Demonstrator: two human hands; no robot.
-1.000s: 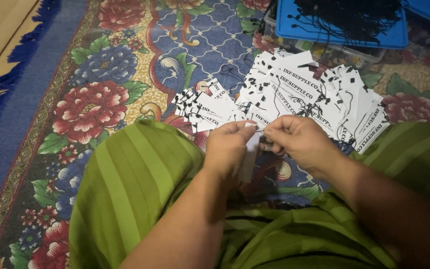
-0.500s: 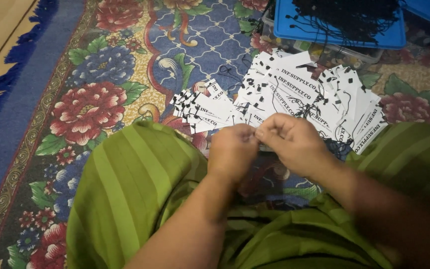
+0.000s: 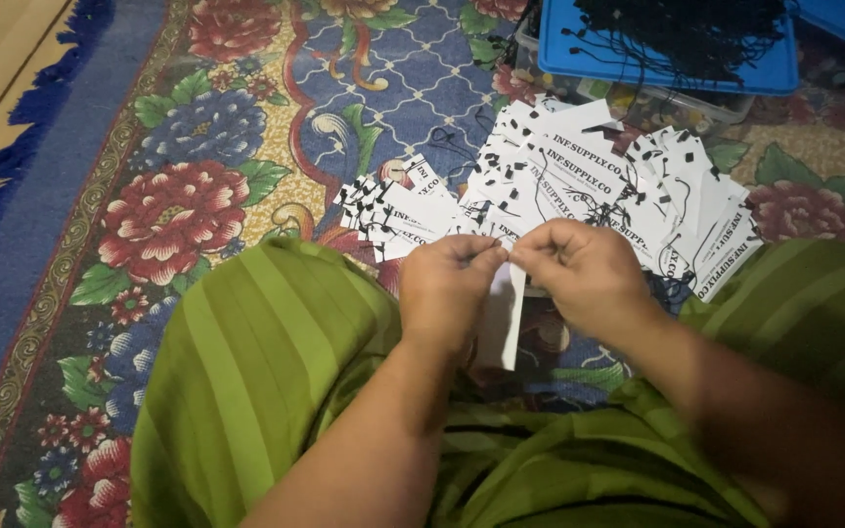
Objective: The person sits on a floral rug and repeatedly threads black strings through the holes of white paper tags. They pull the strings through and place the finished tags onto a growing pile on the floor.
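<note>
Over our lap, between knees draped in green striped cloth [image 3: 246, 381], our left hand [image 3: 447, 293] and right hand [image 3: 589, 279] meet fingertip to fingertip, both pinching the top edge of one white paper tag [image 3: 503, 323] that hangs down between them; we judge this the stringing step, and the next move calls for a fine, steady pinch at that top edge. Beyond our hands we count two fanned heaps of finished white tags [image 3: 579, 181] on the floral carpet [image 3: 198, 166], too overlapped to number singly, and one blue tray [image 3: 579, 54] of black strings [image 3: 687, 29].
</note>
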